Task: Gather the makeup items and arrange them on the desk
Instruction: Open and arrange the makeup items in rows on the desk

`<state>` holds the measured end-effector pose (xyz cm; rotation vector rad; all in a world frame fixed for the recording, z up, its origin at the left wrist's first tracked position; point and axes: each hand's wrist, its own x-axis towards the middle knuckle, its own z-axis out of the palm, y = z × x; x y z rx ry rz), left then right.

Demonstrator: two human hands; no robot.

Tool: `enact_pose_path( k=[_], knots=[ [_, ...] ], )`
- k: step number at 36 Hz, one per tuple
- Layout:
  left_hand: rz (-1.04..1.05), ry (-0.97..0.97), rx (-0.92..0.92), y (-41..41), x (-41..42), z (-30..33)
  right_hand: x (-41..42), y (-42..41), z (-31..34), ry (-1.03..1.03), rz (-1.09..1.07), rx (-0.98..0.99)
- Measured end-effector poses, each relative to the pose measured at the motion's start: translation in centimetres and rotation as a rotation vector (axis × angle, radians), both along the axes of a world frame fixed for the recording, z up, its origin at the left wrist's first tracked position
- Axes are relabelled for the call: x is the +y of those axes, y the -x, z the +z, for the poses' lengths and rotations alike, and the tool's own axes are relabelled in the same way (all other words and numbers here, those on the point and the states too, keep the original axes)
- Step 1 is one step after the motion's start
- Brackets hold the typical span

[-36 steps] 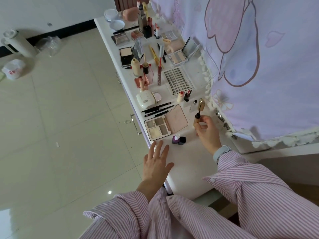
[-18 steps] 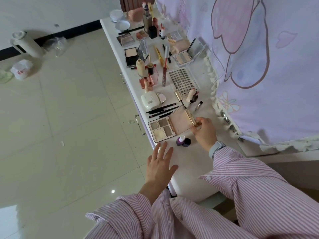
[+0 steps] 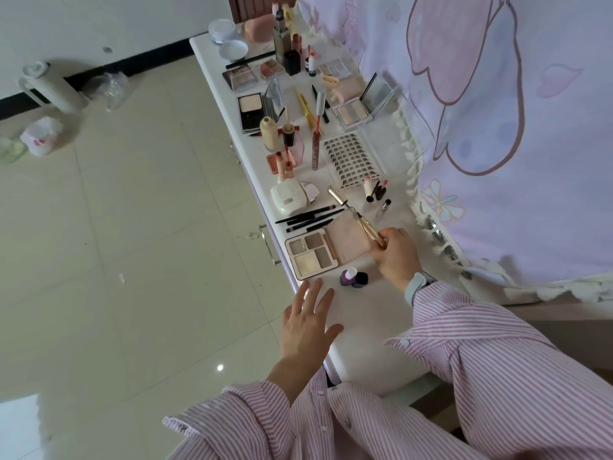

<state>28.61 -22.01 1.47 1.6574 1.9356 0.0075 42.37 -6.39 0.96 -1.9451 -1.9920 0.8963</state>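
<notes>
My right hand (image 3: 396, 257) grips the base of a gold mascara tube (image 3: 370, 227), which lies tilted over the pink lid of an open eyeshadow palette (image 3: 326, 252). The gold wand cap (image 3: 336, 195) points away to the upper left. My left hand (image 3: 306, 325) rests flat on the white desk (image 3: 368, 313) with fingers spread, holding nothing. A purple nail polish bottle (image 3: 348, 277) and its black cap (image 3: 361, 279) sit between my hands. Black pencils (image 3: 310, 219) lie behind the palette.
Many cosmetics fill the far desk: a white compact (image 3: 290, 195), a lash tray (image 3: 351, 159), lipsticks (image 3: 373, 190), powder compacts (image 3: 250, 109), bottles (image 3: 282, 36). A printed curtain (image 3: 497, 127) hangs along the right. Tiled floor lies left, with a white jug (image 3: 53, 88) and bags.
My right hand has tipped the gold mascara from upright down toward the left, laying it across the palette lid. My left hand has stayed flat on the desk.
</notes>
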Motion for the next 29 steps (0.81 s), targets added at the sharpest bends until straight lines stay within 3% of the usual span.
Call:
enact_pose_path(
  k=[16,29],
  knots=[
    [0.016,0.001,0.001,-0.1,-0.1,-0.2,-2.3,-3.3,0.1,-0.181,-0.053,0.209],
    [0.035,-0.014,-0.022,-0.1,-0.2,-0.5,-1.6,-2.4,-0.6,-0.157,-0.161,0.299]
  ],
)
